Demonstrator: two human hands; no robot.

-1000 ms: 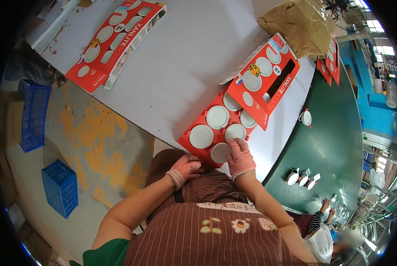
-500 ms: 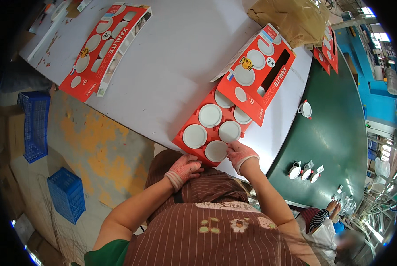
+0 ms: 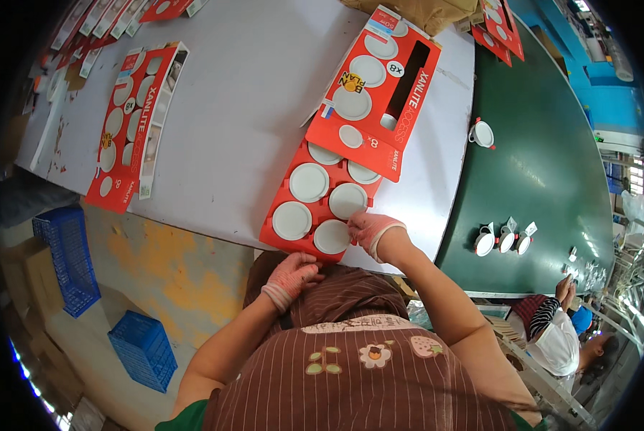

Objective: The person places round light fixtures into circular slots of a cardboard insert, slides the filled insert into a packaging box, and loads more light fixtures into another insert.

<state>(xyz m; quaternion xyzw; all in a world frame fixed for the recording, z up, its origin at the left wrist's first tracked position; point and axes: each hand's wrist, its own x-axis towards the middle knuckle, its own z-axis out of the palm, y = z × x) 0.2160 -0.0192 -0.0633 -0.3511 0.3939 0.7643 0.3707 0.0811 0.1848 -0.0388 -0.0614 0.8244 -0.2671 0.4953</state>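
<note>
A red tray (image 3: 317,210) holding several round white lamps (image 3: 309,182) lies at the table's near edge. Its far end is inside a red carton (image 3: 350,136) with pictures of lamps and a dark slot cut-out. At the tray's near left corner rests my left hand (image 3: 291,279), in a thin pinkish glove, with fingers bent against the tray's end. My right hand (image 3: 374,233), gloved alike, is pinched at the tray's right side, beside the nearest right lamp. What lies under its fingertips is hidden.
A second red carton (image 3: 131,122) lies to the left on the white table (image 3: 228,93). A brown wrapped bundle (image 3: 429,11) sits at the back. Several lamps (image 3: 485,243) stand on the green table (image 3: 530,179) at right, where a person (image 3: 555,337) works. Blue crates (image 3: 142,350) stand on the floor.
The whole view has shifted, so the tray and cartons appear further left. My right hand has moved slightly farther along the tray's right side; my left hand stays at the near end.
</note>
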